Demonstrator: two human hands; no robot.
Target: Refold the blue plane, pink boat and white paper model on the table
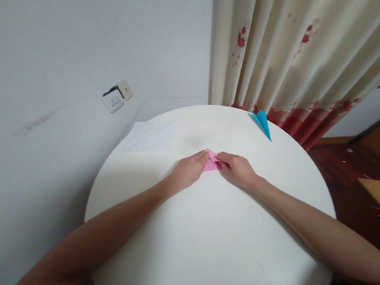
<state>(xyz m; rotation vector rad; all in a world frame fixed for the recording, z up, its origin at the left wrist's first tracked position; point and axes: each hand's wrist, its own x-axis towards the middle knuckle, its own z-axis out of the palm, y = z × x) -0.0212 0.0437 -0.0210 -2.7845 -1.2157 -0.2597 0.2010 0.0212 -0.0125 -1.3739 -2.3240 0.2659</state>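
Observation:
A small folded piece of pink paper (212,165) lies on the white round table (215,233), with flaps folded over at its top. My left hand (188,169) grips its left edge, fingers pressed together on the paper. From the other side, my right hand (239,170) has its fingers and thumb on the right part of the paper, covering that edge. The undersides of both hands are hidden. Farther back on the table, toward the right, rests a blue folded paper plane (262,124), touched by neither hand.
At the table's back left lies a thin white sheet (149,135). A wall with a socket (114,100) stands on the left. Behind the table hangs a cream and red curtain (273,56). To the right, a wooden surface (377,190) holds papers or books.

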